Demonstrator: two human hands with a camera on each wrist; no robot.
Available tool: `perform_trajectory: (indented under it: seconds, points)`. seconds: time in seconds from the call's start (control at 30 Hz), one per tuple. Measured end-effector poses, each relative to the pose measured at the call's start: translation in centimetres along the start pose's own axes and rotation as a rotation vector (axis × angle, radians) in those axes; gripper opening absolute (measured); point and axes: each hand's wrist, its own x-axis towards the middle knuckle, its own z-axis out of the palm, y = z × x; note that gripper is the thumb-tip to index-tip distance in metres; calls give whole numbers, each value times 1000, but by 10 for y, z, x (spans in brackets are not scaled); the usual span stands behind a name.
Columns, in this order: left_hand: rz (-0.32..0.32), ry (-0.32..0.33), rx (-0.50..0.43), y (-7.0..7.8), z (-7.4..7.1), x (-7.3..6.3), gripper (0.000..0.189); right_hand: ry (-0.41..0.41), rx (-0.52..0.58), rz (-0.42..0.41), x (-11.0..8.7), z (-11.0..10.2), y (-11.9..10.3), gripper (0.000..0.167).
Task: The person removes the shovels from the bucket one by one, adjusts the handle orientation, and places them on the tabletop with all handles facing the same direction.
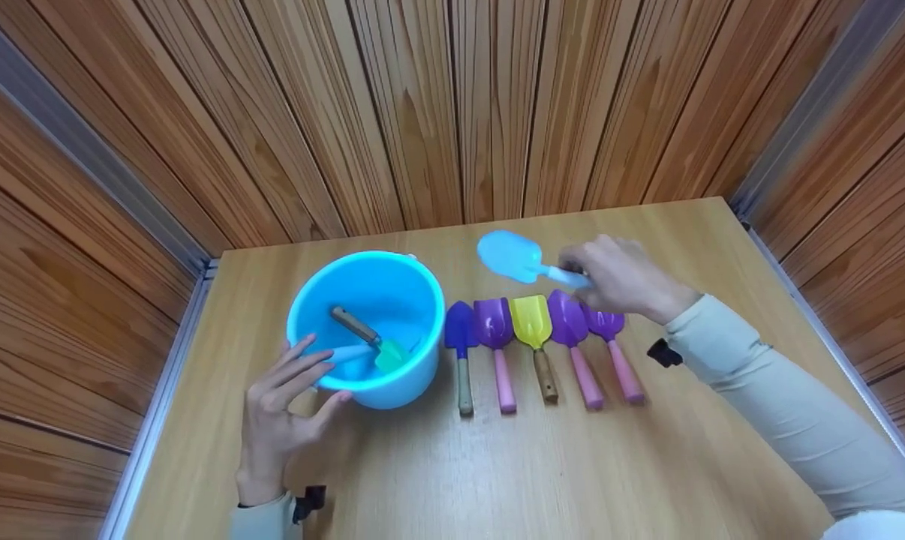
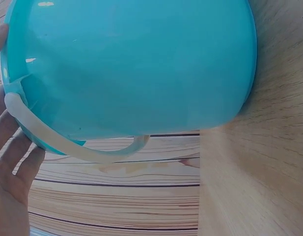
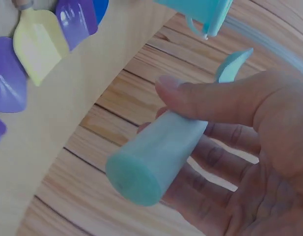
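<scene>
My left hand [image 1: 280, 416] holds the near left rim of a light blue bucket [image 1: 392, 394], fingers reaching over the edge and thumb on the outer front side. Inside the bucket lie a toy shovel with a brown handle and green blade [image 1: 392, 355] and another piece with a light blue handle [image 1: 350, 352]. Raised over the table's right side, my right hand [image 1: 621, 274] grips a light blue toy shovel [image 1: 509, 255] by its pale handle [image 3: 156, 152], the blade pointing left towards the bucket. The right wrist view shows thumb and fingers round that handle.
Right of the bucket, several toy shovels lie in a row: a dark blue one [image 1: 460, 326], a yellow one [image 1: 530, 321] and purple ones with pink handles [image 1: 504, 379]. The bucket's white handle [image 2: 58, 140] hangs down its side. Wood-panelled walls [image 1: 422, 112] enclose the table.
</scene>
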Motion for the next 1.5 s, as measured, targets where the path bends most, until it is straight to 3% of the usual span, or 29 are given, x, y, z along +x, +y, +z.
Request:
perform_trajectory:
  seconds: [0.27,0.87,1.3,1.5]
  points:
    - [15,-6,31,-1,-4,1,52,7,186,192,-31,15,30,22]
    - [1,-24,18,0,-1,3,52,70,292,455,-87,53,89,39]
    - [40,-11,6,-2,0,1,50,27,383,648,-108,79,106,46]
    - [28,-3,7,-2,0,0,52,-1,410,679,-113,86,113,50]
